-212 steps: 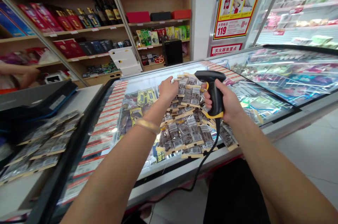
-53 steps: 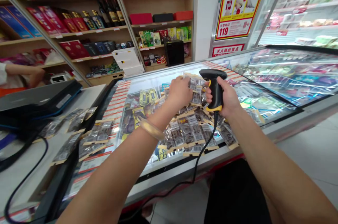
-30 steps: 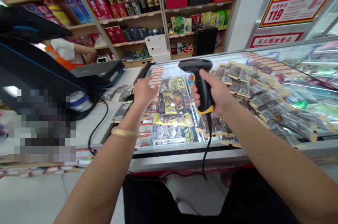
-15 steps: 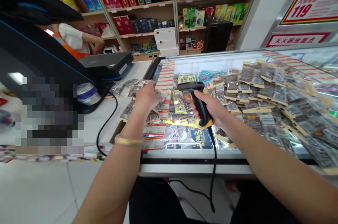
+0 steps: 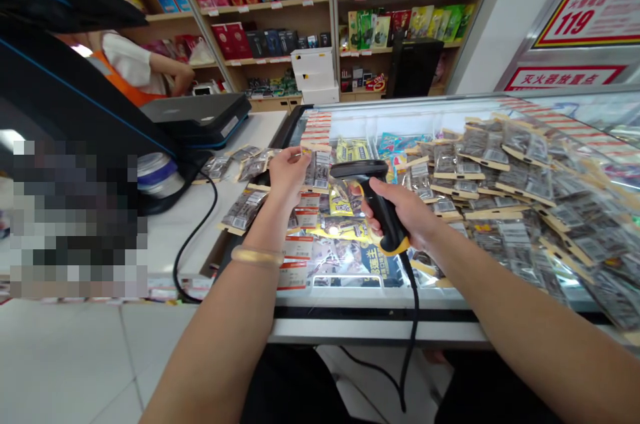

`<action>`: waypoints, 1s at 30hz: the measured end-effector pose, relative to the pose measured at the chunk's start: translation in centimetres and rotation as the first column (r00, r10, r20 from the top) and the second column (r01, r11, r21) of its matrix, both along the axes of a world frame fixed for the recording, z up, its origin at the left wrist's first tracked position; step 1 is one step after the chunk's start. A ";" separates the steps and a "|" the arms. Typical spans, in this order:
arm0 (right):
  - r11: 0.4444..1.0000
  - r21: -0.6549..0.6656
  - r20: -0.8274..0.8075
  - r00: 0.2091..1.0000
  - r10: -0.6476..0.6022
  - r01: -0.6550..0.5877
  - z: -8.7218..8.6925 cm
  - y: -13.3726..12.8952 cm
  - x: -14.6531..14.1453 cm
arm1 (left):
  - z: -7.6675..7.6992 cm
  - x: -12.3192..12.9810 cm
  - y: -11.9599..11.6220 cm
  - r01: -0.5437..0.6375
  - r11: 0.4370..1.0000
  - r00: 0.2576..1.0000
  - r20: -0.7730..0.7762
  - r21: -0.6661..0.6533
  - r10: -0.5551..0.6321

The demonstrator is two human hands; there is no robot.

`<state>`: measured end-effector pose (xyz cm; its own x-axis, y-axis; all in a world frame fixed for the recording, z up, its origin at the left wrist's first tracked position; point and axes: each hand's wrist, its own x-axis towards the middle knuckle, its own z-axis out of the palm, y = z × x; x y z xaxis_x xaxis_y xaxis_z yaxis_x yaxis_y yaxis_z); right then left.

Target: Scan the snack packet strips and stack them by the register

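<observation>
A flat, shiny see-through packet (image 5: pixel 319 174) is by the paper price tags (image 5: pixel 299 248), its edge pinched in the left hand (image 5: pixel 287 177). The right hand (image 5: pixel 410 214) wraps round a smooth black-and-yellow scanner (image 5: pixel 384 211) near it. More crinkly packets (image 5: pixel 493 174) heap on hard, clear glass (image 5: pixel 350 113).

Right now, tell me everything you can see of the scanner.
The scanner is pistol-shaped, apparently hard plastic: black, with yellow at the foot. The right hand grips its slanted handle over the glass-topped case; the head faces left, toward the packet in the left hand, without touching it. A black cable hangs from the foot past the case's front edge.
</observation>
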<state>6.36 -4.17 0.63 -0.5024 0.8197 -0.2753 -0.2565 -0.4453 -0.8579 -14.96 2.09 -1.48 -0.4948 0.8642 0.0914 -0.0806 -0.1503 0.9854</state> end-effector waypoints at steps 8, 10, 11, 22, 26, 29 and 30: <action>1.000 0.001 0.082 0.997 0.015 -0.016 0.2 -0.2 -0.4 | 0.1 0.3 -0.1 0.022 0.999 0.996 0.087 -0.039 -0.018; 1.000 -0.006 0.084 0.996 0.026 -0.026 0.3 -0.2 -0.4 | 0.0 0.1 -0.1 0.052 0.998 0.992 0.114 -0.042 -0.047; 0.999 -0.010 0.086 0.996 0.031 -0.031 0.3 -0.3 -0.3 | -0.1 0.1 -0.1 0.060 0.997 0.991 0.122 -0.046 -0.054; 0.999 -0.015 0.073 0.996 0.049 -0.048 0.0 -0.3 -0.3 | 0.0 0.1 -0.1 0.041 0.996 0.991 0.133 -0.079 -0.030; 0.999 -0.001 0.060 0.997 0.047 -0.047 0.1 -0.2 -0.4 | 0.5 0.4 -0.4 0.034 0.997 0.989 0.148 -0.071 -0.023; 0.999 0.021 -0.017 0.999 0.033 -0.032 0.5 0.0 -0.4 | 1.4 1.0 -0.6 0.006 0.996 0.986 0.169 -0.084 0.009; 0.999 0.033 -0.057 0.998 0.028 -0.026 0.8 0.0 -0.3 | 1.9 1.3 -0.6 0.003 0.995 0.985 0.175 -0.098 0.014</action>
